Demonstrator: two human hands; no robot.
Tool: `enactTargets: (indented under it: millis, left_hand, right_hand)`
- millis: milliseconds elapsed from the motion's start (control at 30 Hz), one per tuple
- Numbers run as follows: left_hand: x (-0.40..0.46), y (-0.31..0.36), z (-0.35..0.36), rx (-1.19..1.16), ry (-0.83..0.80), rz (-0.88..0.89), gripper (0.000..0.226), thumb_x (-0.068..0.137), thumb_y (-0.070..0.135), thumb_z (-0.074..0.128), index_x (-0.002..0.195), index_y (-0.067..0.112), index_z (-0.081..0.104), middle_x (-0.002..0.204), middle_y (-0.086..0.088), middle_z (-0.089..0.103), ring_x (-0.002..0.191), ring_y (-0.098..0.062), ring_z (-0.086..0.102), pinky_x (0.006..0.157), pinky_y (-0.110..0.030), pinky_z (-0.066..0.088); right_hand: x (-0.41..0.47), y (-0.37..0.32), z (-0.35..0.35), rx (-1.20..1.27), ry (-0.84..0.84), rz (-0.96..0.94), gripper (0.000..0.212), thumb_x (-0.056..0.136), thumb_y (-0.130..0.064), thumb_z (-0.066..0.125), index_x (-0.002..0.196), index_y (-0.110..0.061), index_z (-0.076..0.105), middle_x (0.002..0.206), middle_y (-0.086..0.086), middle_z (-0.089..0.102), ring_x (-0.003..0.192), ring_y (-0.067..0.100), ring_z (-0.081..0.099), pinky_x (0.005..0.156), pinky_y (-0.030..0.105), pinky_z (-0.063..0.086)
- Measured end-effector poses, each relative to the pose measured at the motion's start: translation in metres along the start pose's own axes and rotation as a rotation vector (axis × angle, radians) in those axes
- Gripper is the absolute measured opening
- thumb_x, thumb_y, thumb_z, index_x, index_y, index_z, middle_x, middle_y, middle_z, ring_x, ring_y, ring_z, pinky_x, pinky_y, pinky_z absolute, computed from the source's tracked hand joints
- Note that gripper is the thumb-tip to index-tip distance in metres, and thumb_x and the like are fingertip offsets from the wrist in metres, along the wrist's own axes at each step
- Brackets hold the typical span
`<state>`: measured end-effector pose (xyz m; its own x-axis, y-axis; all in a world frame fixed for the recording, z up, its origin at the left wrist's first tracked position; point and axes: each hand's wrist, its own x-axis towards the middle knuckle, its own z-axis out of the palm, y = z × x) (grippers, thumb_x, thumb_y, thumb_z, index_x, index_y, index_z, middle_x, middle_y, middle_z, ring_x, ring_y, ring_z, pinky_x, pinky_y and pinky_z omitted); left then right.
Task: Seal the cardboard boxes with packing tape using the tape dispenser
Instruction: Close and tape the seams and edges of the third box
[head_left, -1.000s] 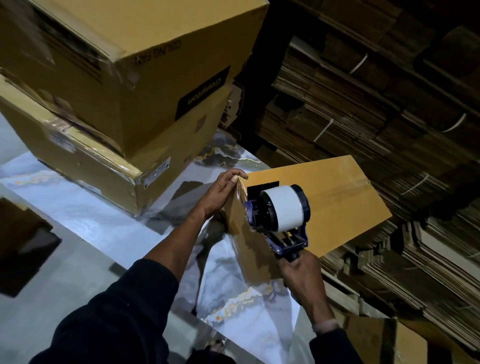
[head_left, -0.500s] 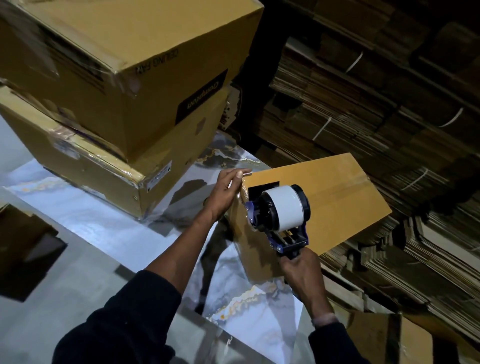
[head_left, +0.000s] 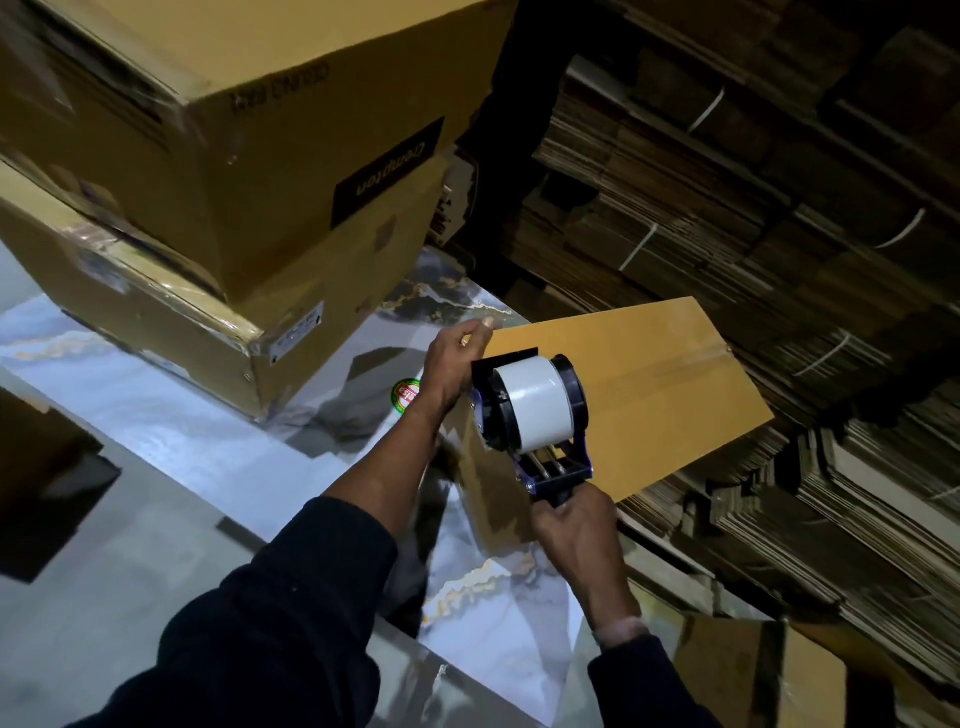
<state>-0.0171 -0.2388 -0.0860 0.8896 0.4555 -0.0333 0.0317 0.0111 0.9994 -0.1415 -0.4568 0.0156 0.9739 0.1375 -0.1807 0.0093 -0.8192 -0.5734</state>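
Right hand (head_left: 571, 530) fingers grip tape dispenser (head_left: 530, 410) handle, roll upward; left hand (head_left: 449, 366) fingers curl over box (head_left: 649, 395) corner.

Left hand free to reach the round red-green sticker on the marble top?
Probably yes. The left hand sits just right of the sticker, fingers on the box edge, nothing between them. It would have to let go of the box first.

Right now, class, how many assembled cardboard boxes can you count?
3: the top stacked box, the lower stacked box under it, and the box being taped beside the tape dispenser. Others may be hidden outside the frame.
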Motion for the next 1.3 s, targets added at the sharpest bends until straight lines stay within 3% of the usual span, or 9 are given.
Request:
enactTargets:
  millis: [167, 333, 433, 567, 667, 800, 900, 1100, 1300]
  left_hand:
    - [0.001, 0.001, -0.002, -0.004, -0.012, -0.001, 0.036, 0.104, 0.050, 0.053, 0.109, 0.027, 0.080, 0.102, 0.003, 0.078, 0.097, -0.015, 0.070, 0.083, -0.032, 0.051]
    - [0.000, 0.005, -0.002, 0.012, -0.007, -0.044, 0.030, 0.106, 0.040, 0.054, 0.104, 0.025, 0.079, 0.065, 0.023, 0.065, 0.063, 0.009, 0.055, 0.066, -0.028, 0.044]
    - [0.000, 0.005, -0.003, 0.007, -0.007, -0.034, 0.027, 0.106, 0.041, 0.054, 0.098, 0.030, 0.077, 0.081, 0.018, 0.070, 0.074, 0.005, 0.059, 0.069, -0.026, 0.043]
    - [-0.002, 0.006, -0.001, 0.044, 0.016, -0.030, 0.034, 0.104, 0.045, 0.054, 0.098, 0.023, 0.078, 0.088, 0.008, 0.073, 0.082, -0.005, 0.063, 0.072, -0.028, 0.044]
    - [-0.004, 0.010, 0.001, 0.217, 0.111, -0.032, 0.046, 0.100, 0.062, 0.050, 0.113, 0.024, 0.074, 0.115, -0.002, 0.073, 0.108, -0.021, 0.064, 0.093, -0.041, 0.051]
    - [-0.018, 0.019, 0.006, 0.435, 0.273, 0.102, 0.042, 0.106, 0.048, 0.051, 0.130, 0.015, 0.063, 0.140, -0.011, 0.058, 0.140, -0.031, 0.042, 0.116, -0.054, 0.032]
    - [-0.031, 0.025, 0.016, 0.500, 0.197, 0.181, 0.043, 0.110, 0.042, 0.043, 0.139, 0.015, 0.058, 0.153, -0.009, 0.050, 0.154, -0.029, 0.024, 0.125, -0.054, 0.014]
    - [-0.033, 0.022, 0.036, 0.685, 0.086, 0.116, 0.051, 0.109, 0.045, 0.039, 0.152, 0.016, 0.045, 0.165, -0.008, 0.031, 0.157, -0.037, 0.011, 0.124, -0.060, 0.012]
    - [-0.027, 0.016, 0.033, 0.707, 0.057, 0.139, 0.052, 0.109, 0.038, 0.044, 0.152, 0.009, 0.044, 0.164, -0.018, 0.029, 0.156, -0.045, 0.007, 0.126, -0.057, 0.010]
  right_hand:
    - [-0.001, 0.010, 0.002, -0.014, 0.008, -0.015, 0.032, 0.069, -0.023, 0.056, 0.060, 0.006, 0.047, 0.051, 0.006, 0.043, 0.049, 0.016, 0.029, 0.049, 0.033, 0.023]
    - [-0.022, 0.035, -0.003, -0.032, 0.004, -0.013, 0.027, 0.072, -0.020, 0.059, 0.056, -0.010, 0.041, 0.046, 0.000, 0.039, 0.046, 0.016, 0.029, 0.050, 0.030, 0.024]
    - [-0.041, 0.054, -0.008, 0.000, 0.019, 0.020, 0.030, 0.077, -0.006, 0.065, 0.058, -0.010, 0.043, 0.043, -0.005, 0.040, 0.046, 0.013, 0.027, 0.051, 0.029, 0.026]
    - [-0.051, 0.064, -0.005, 0.044, 0.017, 0.023, 0.014, 0.075, -0.010, 0.064, 0.066, -0.011, 0.054, 0.047, 0.000, 0.040, 0.049, 0.015, 0.028, 0.050, 0.031, 0.027]
    - [-0.054, 0.061, 0.001, 0.083, 0.032, 0.029, 0.017, 0.076, -0.008, 0.063, 0.064, -0.019, 0.057, 0.050, 0.000, 0.050, 0.051, 0.009, 0.033, 0.050, 0.030, 0.033]
    - [-0.054, 0.063, 0.005, 0.081, 0.047, 0.051, 0.006, 0.082, -0.005, 0.067, 0.083, -0.011, 0.066, 0.064, 0.004, 0.066, 0.056, 0.018, 0.050, 0.055, 0.039, 0.048]
    - [-0.053, 0.065, 0.008, 0.068, 0.043, 0.059, 0.004, 0.081, -0.007, 0.066, 0.085, -0.009, 0.066, 0.060, 0.001, 0.061, 0.056, 0.020, 0.050, 0.053, 0.039, 0.045]
    - [-0.056, 0.063, 0.007, 0.069, 0.056, 0.048, 0.003, 0.082, -0.004, 0.068, 0.081, -0.004, 0.066, 0.057, -0.001, 0.056, 0.051, 0.015, 0.046, 0.052, 0.032, 0.039]
    - [-0.057, 0.069, 0.000, 0.046, 0.062, 0.031, 0.024, 0.080, -0.005, 0.067, 0.060, -0.005, 0.053, 0.049, 0.002, 0.052, 0.044, 0.015, 0.042, 0.048, 0.033, 0.037]
